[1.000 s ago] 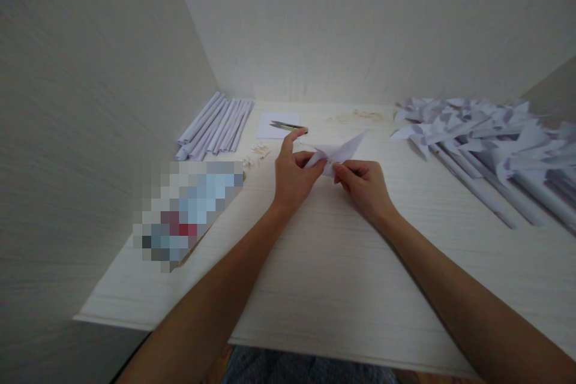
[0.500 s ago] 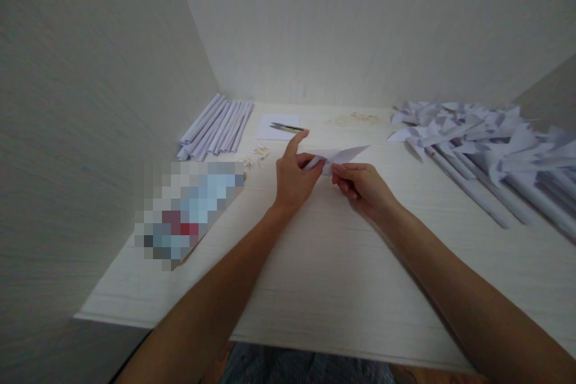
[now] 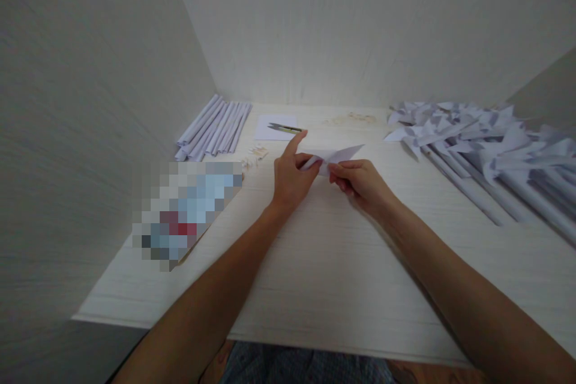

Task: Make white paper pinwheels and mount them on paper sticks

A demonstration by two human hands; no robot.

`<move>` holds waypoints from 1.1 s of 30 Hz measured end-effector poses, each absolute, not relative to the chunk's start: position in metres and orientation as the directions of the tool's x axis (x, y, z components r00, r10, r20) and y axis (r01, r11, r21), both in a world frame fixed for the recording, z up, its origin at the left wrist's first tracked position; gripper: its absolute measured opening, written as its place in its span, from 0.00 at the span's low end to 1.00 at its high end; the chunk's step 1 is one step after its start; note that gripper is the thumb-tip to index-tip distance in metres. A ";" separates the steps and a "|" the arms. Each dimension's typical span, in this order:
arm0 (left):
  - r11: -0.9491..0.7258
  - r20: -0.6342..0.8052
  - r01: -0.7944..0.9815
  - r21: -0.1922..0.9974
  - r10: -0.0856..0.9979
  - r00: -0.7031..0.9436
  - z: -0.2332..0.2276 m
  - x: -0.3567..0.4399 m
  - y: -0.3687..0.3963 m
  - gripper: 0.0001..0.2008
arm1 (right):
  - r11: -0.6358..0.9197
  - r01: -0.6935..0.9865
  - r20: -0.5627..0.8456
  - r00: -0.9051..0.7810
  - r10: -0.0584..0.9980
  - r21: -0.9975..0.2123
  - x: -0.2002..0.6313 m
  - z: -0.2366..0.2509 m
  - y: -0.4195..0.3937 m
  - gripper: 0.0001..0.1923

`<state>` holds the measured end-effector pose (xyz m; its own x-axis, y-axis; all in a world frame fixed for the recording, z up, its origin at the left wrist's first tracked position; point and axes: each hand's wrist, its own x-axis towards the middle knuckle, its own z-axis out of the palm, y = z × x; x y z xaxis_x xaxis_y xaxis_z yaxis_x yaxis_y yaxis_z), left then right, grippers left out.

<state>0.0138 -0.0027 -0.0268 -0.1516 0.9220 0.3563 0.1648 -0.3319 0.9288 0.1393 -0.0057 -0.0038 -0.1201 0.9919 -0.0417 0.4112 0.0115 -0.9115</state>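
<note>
A folded piece of white paper, shaped like a pinwheel head, is held above the middle of the table. My left hand pinches its left side between thumb and fingers, with the index finger raised toward the thread snips. My right hand grips the paper's near right part between thumb and index finger. Its other fingers are curled in. Whether anything small is between the fingertips is hidden. Just beyond the left hand, the snips lie on a flat white paper sheet.
Rolled paper sticks lie at the back left, with small pale bits near them. A blurred-out pack lies at the left. Paper pinwheels on sticks are heaped at the right. Walls enclose the table at the back and left.
The whole view has shifted slightly. Both hands keep hold of the paper in nearly the same place; the right hand's pose differs only a little.
</note>
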 end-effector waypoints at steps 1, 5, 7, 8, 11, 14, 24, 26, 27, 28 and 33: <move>-0.340 0.364 0.170 0.925 0.920 -0.146 -0.027 0.014 -0.003 0.30 | -0.018 0.378 -0.070 -0.125 0.990 -0.926 0.139 -0.004 -0.005 0.16; -0.325 0.345 0.147 0.934 0.926 -0.150 -0.028 0.013 -0.002 0.30 | 0.274 0.644 0.254 -0.127 0.959 -0.714 0.140 -0.008 -0.010 0.15; -0.314 0.334 0.138 0.939 0.928 -0.163 -0.027 0.013 -0.002 0.31 | 0.405 0.771 0.415 -0.201 0.887 -0.492 0.140 -0.011 -0.012 0.15; -0.310 0.330 0.134 0.941 0.929 -0.168 -0.026 0.013 -0.002 0.31 | 0.437 0.799 0.453 -0.236 0.860 -0.413 0.140 -0.013 -0.013 0.15; -0.299 0.316 0.116 0.947 0.931 -0.181 -0.025 0.013 -0.002 0.33 | 0.469 0.826 0.488 -0.284 0.825 -0.313 0.140 -0.016 -0.013 0.16; -0.290 0.305 0.104 0.952 0.934 -0.187 -0.023 0.013 -0.002 0.34 | 0.480 0.828 0.497 -0.298 0.815 -0.290 0.140 -0.018 -0.011 0.16; -0.264 0.280 0.109 0.958 0.944 -0.175 -0.019 0.013 -0.003 0.35 | 0.493 0.803 0.493 -0.297 0.818 -0.335 0.142 -0.018 -0.011 0.16; -0.257 0.273 0.110 0.960 0.946 -0.172 -0.019 0.013 -0.003 0.35 | 0.499 0.797 0.498 -0.298 0.814 -0.339 0.142 -0.019 -0.011 0.15; -0.257 0.273 0.108 0.960 0.947 -0.171 -0.019 0.013 -0.003 0.35 | 0.503 0.793 0.499 -0.300 0.813 -0.342 0.142 -0.019 -0.010 0.16; -0.258 0.273 0.105 0.960 0.947 -0.170 -0.019 0.013 -0.003 0.35 | 0.505 0.789 0.500 -0.300 0.813 -0.349 0.142 -0.019 -0.010 0.16; -0.265 0.277 0.095 0.959 0.951 -0.138 -0.019 0.014 -0.003 0.36 | 0.446 0.763 0.467 -0.215 0.858 -0.468 0.143 -0.020 -0.008 0.16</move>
<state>0.0136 -0.0029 -0.0192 -0.1380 0.9510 0.2768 0.0948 -0.2655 0.9594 0.1426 -0.0080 -0.0203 -0.2153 0.8576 0.4670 0.7626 0.4464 -0.4682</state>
